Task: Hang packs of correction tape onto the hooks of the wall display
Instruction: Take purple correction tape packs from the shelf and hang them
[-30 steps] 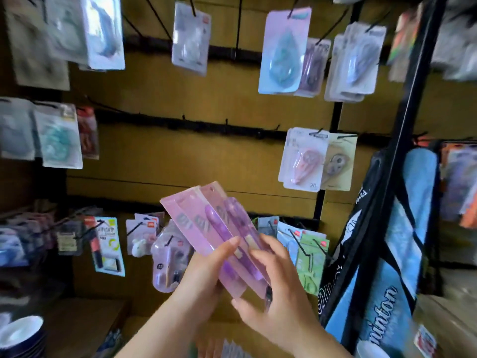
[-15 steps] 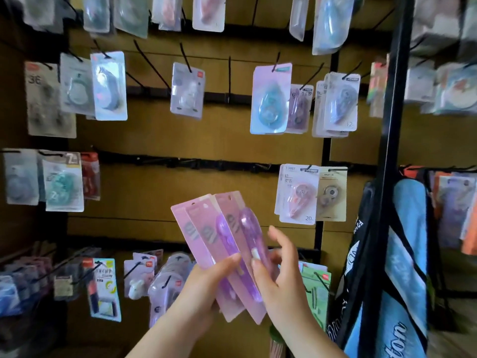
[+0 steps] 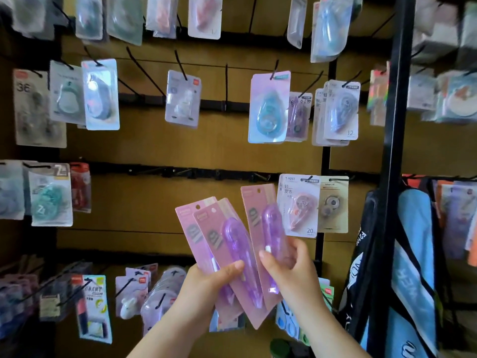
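Observation:
My left hand grips a fan of pink correction-tape packs, each with a purple dispenser under a clear blister. My right hand pinches one more pink pack by its lower half and holds it upright, a little apart from the fan. This pack's hang hole sits just below the middle rail, whose short black hooks stand bare. A longer bare hook juts from the upper rail.
Other tape packs hang all around: a blue one above, a peach one right beside the held pack, teal ones at left, and more below. A black post and a blue racket bag stand at right.
The view has tilted up along the wall. My right hand has drawn one pack out of the fan and raised it to the right, toward the middle rail.

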{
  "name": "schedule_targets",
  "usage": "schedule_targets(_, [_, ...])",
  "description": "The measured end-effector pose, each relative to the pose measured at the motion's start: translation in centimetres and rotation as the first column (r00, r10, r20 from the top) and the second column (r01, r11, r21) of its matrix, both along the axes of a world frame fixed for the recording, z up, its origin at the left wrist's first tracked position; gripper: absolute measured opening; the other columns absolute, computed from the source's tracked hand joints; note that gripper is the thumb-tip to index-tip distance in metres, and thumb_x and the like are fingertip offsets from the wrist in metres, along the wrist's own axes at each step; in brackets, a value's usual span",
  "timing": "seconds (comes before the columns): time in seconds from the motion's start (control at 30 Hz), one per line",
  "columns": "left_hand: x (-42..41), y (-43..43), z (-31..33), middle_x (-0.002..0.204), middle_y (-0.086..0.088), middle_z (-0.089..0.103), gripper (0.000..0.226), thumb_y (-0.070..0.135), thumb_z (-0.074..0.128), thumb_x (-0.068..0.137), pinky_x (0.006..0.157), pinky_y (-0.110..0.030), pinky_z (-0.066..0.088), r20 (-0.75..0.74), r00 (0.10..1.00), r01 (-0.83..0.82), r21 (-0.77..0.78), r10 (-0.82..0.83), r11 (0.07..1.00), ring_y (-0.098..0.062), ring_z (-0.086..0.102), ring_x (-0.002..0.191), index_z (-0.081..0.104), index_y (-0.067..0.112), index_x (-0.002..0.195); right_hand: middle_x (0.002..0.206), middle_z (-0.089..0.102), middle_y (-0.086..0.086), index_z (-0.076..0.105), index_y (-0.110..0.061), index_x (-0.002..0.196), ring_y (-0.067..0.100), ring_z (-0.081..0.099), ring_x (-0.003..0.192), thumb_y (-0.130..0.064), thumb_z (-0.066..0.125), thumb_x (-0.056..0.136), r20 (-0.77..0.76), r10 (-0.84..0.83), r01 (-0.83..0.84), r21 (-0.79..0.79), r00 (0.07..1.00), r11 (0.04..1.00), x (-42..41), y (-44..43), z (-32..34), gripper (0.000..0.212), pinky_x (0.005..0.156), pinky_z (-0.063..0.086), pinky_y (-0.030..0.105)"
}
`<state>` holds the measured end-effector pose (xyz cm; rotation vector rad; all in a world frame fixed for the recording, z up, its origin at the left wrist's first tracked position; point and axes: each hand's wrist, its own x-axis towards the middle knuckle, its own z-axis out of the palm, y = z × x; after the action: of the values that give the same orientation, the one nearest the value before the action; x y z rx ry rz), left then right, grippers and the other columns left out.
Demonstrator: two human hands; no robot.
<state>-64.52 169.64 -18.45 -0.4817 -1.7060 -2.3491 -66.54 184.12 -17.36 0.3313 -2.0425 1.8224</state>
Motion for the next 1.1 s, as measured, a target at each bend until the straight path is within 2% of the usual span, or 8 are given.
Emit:
schedule_targets(0.17, [-1.8,-0.4,0.4,0.069,-0.006,0.074,0.036,0.013,0.073,0.057,0.052,-0.025,0.055,0.05,0.999,0.014,-0.035,-0.012,0.999,-0.018,0.071,0.064,0.062,0.009,0.092,0.088,0.051,-0.012,0.039,-0.019,0.119,0.01,0.055,0.078,-0.033,0.07,0.076,-0.036,-0.207,0.209,0.085,0.978,0.974,-2.3,0.6,1.8,0.055,0.063,0.045,0.025])
schedule_targets(0.27, [-2.9,-0.8,0.3,0.054,-0.001,0.068,0.034,0.017,0.067,0.057,0.051,-0.021,0.053,0.045,0.999,-0.002,-0.071,0.005,0.997,-0.013,0.068,0.055,0.057,0.007,0.088,0.096,0.054,-0.007,0.037,-0.019,0.122,0.017,0.057,0.083,-0.037,0.069,0.076,-0.058,-0.285,0.29,0.133,0.957,0.948,-3.8,0.7,2.6,0.059,0.067,0.05,0.031])
schedule_targets(0.4, [-4.3,-1.6,0.0,0.066,-0.002,0.072,0.048,0.018,0.072,0.058,0.063,-0.03,0.057,0.059,0.998,-0.017,-0.105,0.023,0.994,-0.017,0.071,0.067,0.056,0.009,0.102,0.109,0.055,-0.003,0.035,-0.021,0.123,0.024,0.059,0.091,-0.04,0.067,0.076,-0.059,-0.351,0.355,0.191,0.935,0.915,-5.4,0.5,3.3,0.06,0.074,0.052,0.037])
schedule_targets(0.5, [-5.0,-2.1,-0.1,0.059,-0.001,0.069,0.048,0.019,0.078,0.065,0.061,-0.027,0.057,0.052,0.998,-0.027,-0.133,0.034,0.991,-0.014,0.069,0.061,0.054,0.005,0.104,0.116,0.055,-0.002,0.035,-0.021,0.124,0.026,0.06,0.095,-0.041,0.067,0.076,-0.053,-0.385,0.386,0.238,0.921,0.891,-6.4,0.3,3.2,0.061,0.079,0.054,0.044])
schedule_targets(0.6, [-5.7,-2.5,0.0,0.069,-0.004,0.071,0.05,0.02,0.076,0.065,0.056,-0.024,0.055,0.044,0.998,-0.03,-0.136,0.036,0.99,-0.016,0.07,0.064,0.055,0.005,0.107,0.121,0.056,-0.001,0.034,-0.021,0.126,0.026,0.06,0.097,-0.043,0.065,0.077,-0.039,-0.421,0.413,0.288,0.906,0.864,-7.2,0.2,2.8,0.062,0.076,0.052,0.038])
schedule_targets(0.73, [-6.3,-2.6,0.2,0.053,0.0,0.066,0.044,0.015,0.075,0.067,0.053,-0.021,0.053,0.049,0.999,-0.002,-0.13,0.008,0.992,-0.011,0.067,0.054,0.055,0.002,0.104,0.127,0.053,0.0,0.032,-0.018,0.129,0.028,0.058,0.103,-0.042,0.063,0.079,-0.028,-0.444,0.429,0.322,0.895,0.844,-8.3,-0.3,3.2,0.064,0.068,0.04,0.028])
schedule_targets(0.97, [-7.1,-3.1,0.0,0.073,-0.004,0.073,0.047,0.016,0.071,0.055,0.058,-0.027,0.056,0.051,0.998,-0.028,-0.118,0.034,0.993,-0.018,0.071,0.069,0.058,0.006,0.1,0.115,0.058,0.006,0.037,-0.013,0.116,0.033,0.06,0.097,-0.043,0.063,0.078,-0.032,-0.522,0.483,0.43,0.852,0.763,-11.5,-0.9,4.2,0.055,0.071,0.04,0.032])
schedule_targets(1.1, [-7.4,-3.5,0.0,0.078,-0.008,0.074,0.045,0.014,0.081,0.058,0.064,-0.033,0.057,0.049,0.996,-0.065,-0.136,0.073,0.988,-0.023,0.071,0.073,0.061,0.007,0.097,0.119,0.053,0.01,0.034,-0.009,0.119,0.034,0.06,0.098,-0.045,0.06,0.081,-0.069,-0.542,0.493,0.525,0.837,0.694,-12.8,-1.2,4.7,0.059,0.07,0.043,0.035])
